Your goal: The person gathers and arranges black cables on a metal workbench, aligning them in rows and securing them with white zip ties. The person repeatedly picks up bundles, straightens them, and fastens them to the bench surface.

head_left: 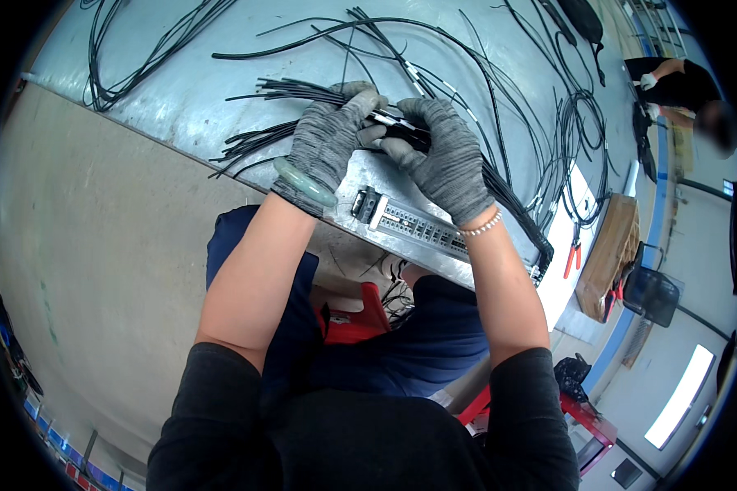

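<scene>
A bundle of black cables with loose ends fanning to the left runs through both of my hands above the metal table. My left hand, in a grey knit glove with a green bangle at the wrist, is closed round the cables. Facing it, my right hand, gloved alike and with a beaded bracelet, grips the same bundle. White marker sleeves show on the cables between the hands. Below the right hand lies a metal rail with terminal blocks, and the bundle trails beside it toward a black corner.
More black cables lie coiled at the table's far left, others at the right. Red-handled pliers rest on white paper near a wooden box. A red stool is beneath me. Another person stands at the far right.
</scene>
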Tool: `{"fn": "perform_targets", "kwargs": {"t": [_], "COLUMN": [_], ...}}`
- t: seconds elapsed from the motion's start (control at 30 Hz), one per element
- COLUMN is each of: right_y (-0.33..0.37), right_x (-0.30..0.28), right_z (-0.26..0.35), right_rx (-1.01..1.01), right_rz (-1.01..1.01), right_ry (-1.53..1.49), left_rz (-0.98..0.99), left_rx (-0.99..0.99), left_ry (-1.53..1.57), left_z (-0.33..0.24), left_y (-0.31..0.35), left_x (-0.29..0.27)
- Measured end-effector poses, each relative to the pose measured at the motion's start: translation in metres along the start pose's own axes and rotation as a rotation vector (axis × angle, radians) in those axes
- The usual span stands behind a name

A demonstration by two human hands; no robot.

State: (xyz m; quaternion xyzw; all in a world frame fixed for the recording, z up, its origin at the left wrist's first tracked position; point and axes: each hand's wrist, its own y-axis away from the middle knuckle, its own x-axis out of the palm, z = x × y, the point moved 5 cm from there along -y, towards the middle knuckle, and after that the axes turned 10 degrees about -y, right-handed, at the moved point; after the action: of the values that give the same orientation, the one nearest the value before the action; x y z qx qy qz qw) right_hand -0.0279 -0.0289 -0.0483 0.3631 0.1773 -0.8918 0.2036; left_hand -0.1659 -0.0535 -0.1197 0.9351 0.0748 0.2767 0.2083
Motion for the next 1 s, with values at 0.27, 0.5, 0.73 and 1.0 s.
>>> {"fn": "perform_targets", "kwargs": {"t": [0.27, 0.5, 0.73, 1.0], "right_y": [0.016, 0.012, 0.008, -0.009], "right_x": [-0.023, -0.015, -0.010, -0.007], "right_z": [-0.020, -0.018, -0.021, -0.014], "right_rx": [0.174, 0.145, 0.168, 0.059], "right_rz": [-0.080, -0.061, 0.073, 0.133], "right_ry": [-0.048, -0.038, -0.063, 0.125], "left_rz": [0.049, 0.090, 0.119, 0.049], "left_rx": [0.045, 0.160, 0.060, 0.048], "left_ry": [0.088, -0.147, 0.052, 0.024], "left_z": [0.006, 0.009, 0.000, 0.000], "left_y": [-0.002, -0.010, -0.002, -0.002], "left_x": [-0.008, -0.013, -0.005, -0.004]}}
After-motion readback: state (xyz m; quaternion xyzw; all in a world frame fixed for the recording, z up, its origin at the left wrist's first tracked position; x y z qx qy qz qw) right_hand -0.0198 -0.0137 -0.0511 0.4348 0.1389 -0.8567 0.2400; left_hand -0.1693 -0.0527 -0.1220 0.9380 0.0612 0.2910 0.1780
